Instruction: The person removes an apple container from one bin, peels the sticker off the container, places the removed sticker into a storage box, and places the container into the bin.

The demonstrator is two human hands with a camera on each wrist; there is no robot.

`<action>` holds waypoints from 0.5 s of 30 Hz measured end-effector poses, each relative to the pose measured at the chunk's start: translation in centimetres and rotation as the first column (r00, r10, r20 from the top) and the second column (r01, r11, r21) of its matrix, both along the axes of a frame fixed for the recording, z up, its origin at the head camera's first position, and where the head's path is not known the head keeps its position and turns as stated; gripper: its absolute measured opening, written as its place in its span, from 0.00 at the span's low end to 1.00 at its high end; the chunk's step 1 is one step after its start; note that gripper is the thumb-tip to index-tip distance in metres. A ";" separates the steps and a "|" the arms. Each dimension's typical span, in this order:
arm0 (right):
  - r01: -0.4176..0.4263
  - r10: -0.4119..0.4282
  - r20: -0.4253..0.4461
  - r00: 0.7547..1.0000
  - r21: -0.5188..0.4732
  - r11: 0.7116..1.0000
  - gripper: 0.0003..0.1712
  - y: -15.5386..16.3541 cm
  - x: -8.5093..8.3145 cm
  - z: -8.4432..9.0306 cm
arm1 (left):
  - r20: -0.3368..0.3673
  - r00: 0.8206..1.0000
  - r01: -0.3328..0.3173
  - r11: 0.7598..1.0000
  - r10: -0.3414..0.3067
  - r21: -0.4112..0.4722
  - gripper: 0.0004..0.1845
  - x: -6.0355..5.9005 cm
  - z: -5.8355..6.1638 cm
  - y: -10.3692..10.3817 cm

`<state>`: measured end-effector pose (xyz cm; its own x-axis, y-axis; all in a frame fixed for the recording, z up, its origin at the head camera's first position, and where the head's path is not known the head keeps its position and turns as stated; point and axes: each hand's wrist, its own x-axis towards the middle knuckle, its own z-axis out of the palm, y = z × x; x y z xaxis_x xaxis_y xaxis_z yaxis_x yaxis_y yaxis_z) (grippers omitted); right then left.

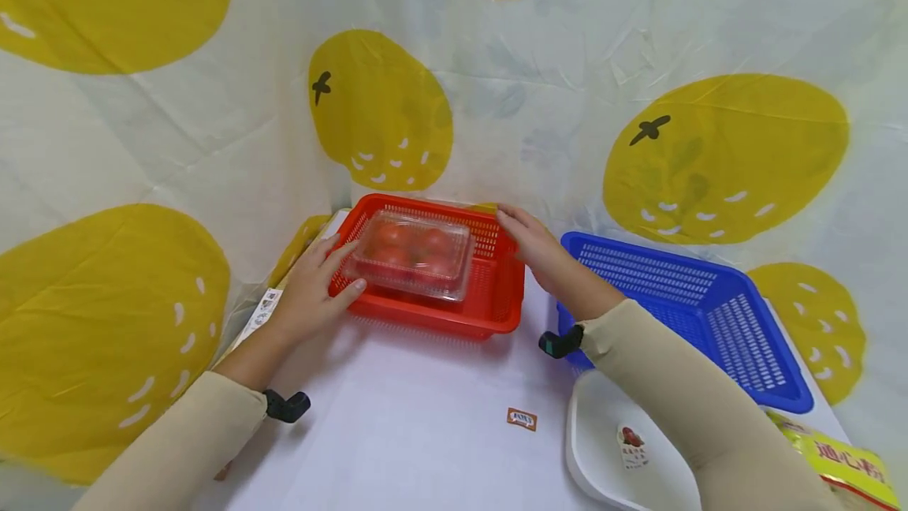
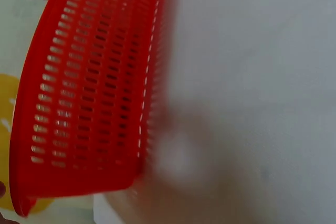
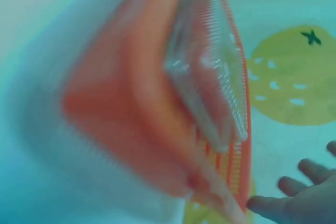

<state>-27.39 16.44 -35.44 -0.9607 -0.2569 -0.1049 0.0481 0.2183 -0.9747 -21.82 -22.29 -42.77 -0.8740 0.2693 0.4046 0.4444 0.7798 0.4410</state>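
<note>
A red plastic basket (image 1: 496,314) with slotted sides stands on the white table in the head view. Inside it lies a clear lidded box (image 1: 414,255) of several tomatoes, tilted against the basket's left part. My left hand (image 1: 308,294) is at the basket's left end, its fingers spread and its thumb reaching over the near rim toward the box. At the opposite end, my right hand (image 1: 535,251) has its fingers extended by the far right corner. The right wrist view shows the fingers of that hand (image 3: 304,192) spread, with one fingertip right at the basket's rim (image 3: 248,129).
A blue slotted basket (image 1: 752,322) stands to the right, partly behind my right forearm. Nearer is a white tub (image 1: 589,448) with a printed label. A yellow food packet (image 1: 844,460) lies at the lower right, and a small orange-brown card (image 1: 522,419) rests mid-table. Patterned cloth (image 1: 525,117) hangs behind.
</note>
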 end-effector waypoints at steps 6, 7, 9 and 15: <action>-0.026 0.164 -0.341 0.926 0.377 0.926 0.39 2.1 4.1 -0.2 | 0.047 0.999 0.022 0.995 -0.018 -0.096 0.43 -0.1 0.6 1.2; -0.015 0.199 -0.374 0.906 0.442 0.897 0.40 2.5 4.7 -0.5 | 0.055 0.998 0.022 0.993 -0.015 -0.114 0.44 -0.1 0.5 1.4; 0.018 0.266 -0.422 0.867 0.559 0.829 0.43 3.2 6.0 -1.1 | 0.075 0.997 0.025 0.989 -0.014 -0.146 0.45 -0.1 0.4 1.9; 0.107 0.383 -0.434 0.815 0.763 0.637 0.49 4.8 9.1 -2.4 | 0.112 0.994 0.037 0.972 -0.011 -0.231 0.50 0.2 0.5 3.0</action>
